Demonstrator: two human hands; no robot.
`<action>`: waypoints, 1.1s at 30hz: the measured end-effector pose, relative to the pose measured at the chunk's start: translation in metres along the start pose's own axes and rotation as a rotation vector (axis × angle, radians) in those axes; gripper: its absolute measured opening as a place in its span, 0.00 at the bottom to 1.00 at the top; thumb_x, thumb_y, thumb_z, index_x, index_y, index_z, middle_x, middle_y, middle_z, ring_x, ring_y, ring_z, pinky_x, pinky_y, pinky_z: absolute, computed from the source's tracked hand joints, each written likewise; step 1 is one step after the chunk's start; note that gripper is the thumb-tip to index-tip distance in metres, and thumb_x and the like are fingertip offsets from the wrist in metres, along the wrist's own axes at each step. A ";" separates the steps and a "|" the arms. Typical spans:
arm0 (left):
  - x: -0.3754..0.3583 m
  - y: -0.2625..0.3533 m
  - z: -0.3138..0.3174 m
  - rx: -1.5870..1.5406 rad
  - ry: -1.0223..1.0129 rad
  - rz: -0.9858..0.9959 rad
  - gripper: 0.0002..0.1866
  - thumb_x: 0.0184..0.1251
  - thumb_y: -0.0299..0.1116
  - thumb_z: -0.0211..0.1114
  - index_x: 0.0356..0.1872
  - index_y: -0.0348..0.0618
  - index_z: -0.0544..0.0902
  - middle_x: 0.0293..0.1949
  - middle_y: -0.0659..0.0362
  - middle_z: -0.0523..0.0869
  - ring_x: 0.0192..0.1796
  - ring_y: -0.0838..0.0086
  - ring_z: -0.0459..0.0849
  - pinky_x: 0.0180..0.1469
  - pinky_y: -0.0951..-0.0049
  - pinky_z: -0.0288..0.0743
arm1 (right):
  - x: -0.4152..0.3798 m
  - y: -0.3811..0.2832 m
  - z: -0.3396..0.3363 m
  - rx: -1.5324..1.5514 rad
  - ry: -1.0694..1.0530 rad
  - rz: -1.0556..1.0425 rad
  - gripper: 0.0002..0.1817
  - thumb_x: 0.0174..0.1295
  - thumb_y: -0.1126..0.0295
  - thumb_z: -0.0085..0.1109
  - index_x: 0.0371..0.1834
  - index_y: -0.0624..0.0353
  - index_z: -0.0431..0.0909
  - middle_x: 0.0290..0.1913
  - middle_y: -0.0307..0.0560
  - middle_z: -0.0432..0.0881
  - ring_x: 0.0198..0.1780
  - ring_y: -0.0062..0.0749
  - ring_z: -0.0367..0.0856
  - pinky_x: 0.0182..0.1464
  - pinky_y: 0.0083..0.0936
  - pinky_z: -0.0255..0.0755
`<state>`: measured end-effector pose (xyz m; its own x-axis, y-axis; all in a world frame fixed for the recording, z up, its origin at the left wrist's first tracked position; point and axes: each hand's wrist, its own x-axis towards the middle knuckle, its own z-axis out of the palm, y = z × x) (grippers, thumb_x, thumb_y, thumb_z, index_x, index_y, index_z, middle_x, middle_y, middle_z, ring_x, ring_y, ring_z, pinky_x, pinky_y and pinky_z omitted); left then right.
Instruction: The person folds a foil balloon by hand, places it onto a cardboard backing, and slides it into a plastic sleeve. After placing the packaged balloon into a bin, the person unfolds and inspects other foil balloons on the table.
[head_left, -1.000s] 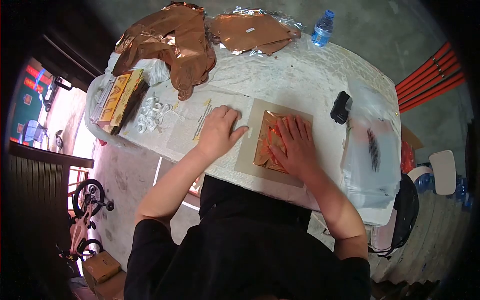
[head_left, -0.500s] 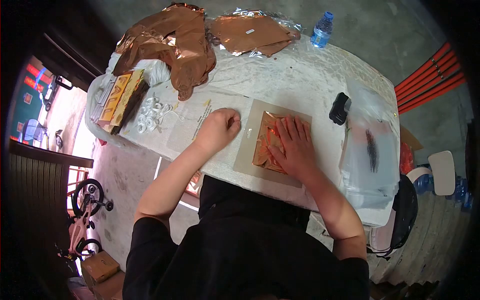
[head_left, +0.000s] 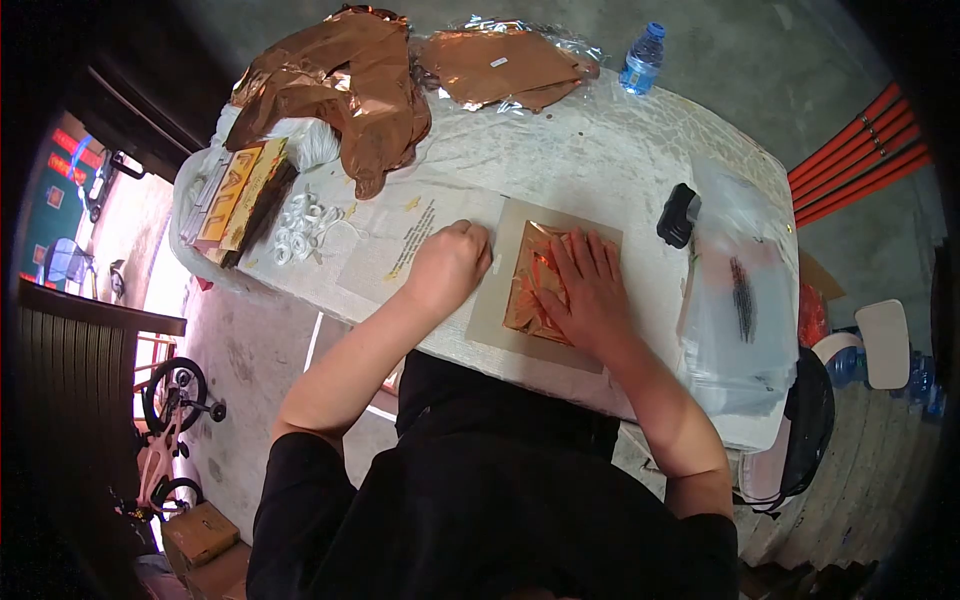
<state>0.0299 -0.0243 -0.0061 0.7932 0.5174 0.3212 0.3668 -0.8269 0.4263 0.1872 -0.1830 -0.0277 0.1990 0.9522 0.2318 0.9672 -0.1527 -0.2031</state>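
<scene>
My right hand [head_left: 592, 295] lies flat with its fingers stretched out on a folded copper-coloured foil piece [head_left: 527, 300]. Under the foil is a grey rectangular board [head_left: 485, 315] on the table. My left hand [head_left: 448, 268] is curled into a fist at the board's left edge; whatever its fingers hold, if anything, is hidden. Just left of that fist lies a clear plastic sheet with printed text [head_left: 412, 240].
Large copper foil pieces [head_left: 375, 90] and a foil stack [head_left: 500, 70] lie at the back, beside a water bottle [head_left: 642, 62]. White ribbon rolls [head_left: 297, 230] and boxes [head_left: 240, 200] sit left. A black object [head_left: 678, 215] and clear plastic bags [head_left: 735, 320] lie right.
My left hand has moved right and slightly away from me, up to the board's edge, still closed. My right hand stays flat on the foil, nearly unmoved.
</scene>
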 end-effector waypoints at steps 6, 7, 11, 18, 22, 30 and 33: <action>-0.002 0.000 -0.010 -0.042 -0.121 -0.043 0.07 0.51 0.28 0.63 0.28 0.34 0.77 0.27 0.44 0.80 0.32 0.51 0.80 0.35 0.59 0.75 | 0.000 0.001 0.002 0.000 0.005 -0.006 0.35 0.63 0.50 0.47 0.69 0.58 0.58 0.69 0.62 0.56 0.72 0.56 0.50 0.72 0.47 0.38; -0.001 0.002 -0.012 -0.061 -0.124 -0.058 0.07 0.51 0.28 0.63 0.28 0.34 0.77 0.27 0.44 0.81 0.31 0.52 0.81 0.35 0.60 0.75 | 0.000 0.002 0.003 -0.005 0.016 -0.016 0.35 0.63 0.50 0.47 0.69 0.58 0.57 0.70 0.62 0.56 0.72 0.56 0.50 0.72 0.47 0.38; 0.000 0.007 -0.010 -0.144 -0.176 -0.141 0.08 0.51 0.28 0.64 0.28 0.34 0.77 0.24 0.45 0.81 0.28 0.55 0.82 0.33 0.63 0.75 | 0.000 0.001 0.002 -0.006 0.009 -0.012 0.34 0.64 0.50 0.47 0.69 0.59 0.57 0.70 0.62 0.56 0.72 0.56 0.50 0.72 0.47 0.38; 0.004 0.023 -0.007 -0.242 -0.176 -0.172 0.05 0.50 0.26 0.60 0.25 0.34 0.76 0.25 0.42 0.80 0.32 0.48 0.81 0.36 0.58 0.76 | 0.001 0.001 0.001 -0.012 0.008 -0.010 0.35 0.62 0.50 0.49 0.68 0.59 0.58 0.70 0.62 0.56 0.71 0.57 0.50 0.72 0.48 0.38; 0.002 0.023 0.001 -0.207 -0.168 -0.135 0.06 0.51 0.27 0.62 0.27 0.34 0.76 0.25 0.44 0.81 0.30 0.51 0.81 0.34 0.60 0.76 | 0.000 0.002 0.004 0.000 0.020 -0.013 0.36 0.62 0.49 0.49 0.68 0.59 0.59 0.70 0.62 0.56 0.71 0.57 0.50 0.72 0.48 0.38; 0.003 0.027 0.001 -0.271 -0.117 -0.151 0.09 0.52 0.27 0.62 0.33 0.33 0.77 0.26 0.44 0.82 0.31 0.51 0.82 0.34 0.61 0.76 | 0.000 -0.001 0.003 0.016 -0.020 -0.011 0.36 0.62 0.48 0.49 0.69 0.58 0.58 0.70 0.61 0.55 0.71 0.58 0.49 0.72 0.49 0.38; 0.004 0.034 -0.001 -0.190 -0.153 -0.151 0.09 0.53 0.27 0.61 0.34 0.32 0.78 0.27 0.43 0.82 0.32 0.50 0.82 0.35 0.60 0.76 | 0.000 -0.003 0.005 0.011 -0.013 -0.013 0.36 0.62 0.48 0.49 0.68 0.59 0.58 0.70 0.62 0.55 0.71 0.58 0.49 0.71 0.50 0.38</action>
<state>0.0447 -0.0501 0.0103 0.8056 0.5808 0.1169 0.4006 -0.6793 0.6148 0.1835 -0.1812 -0.0320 0.1845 0.9575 0.2218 0.9678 -0.1378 -0.2105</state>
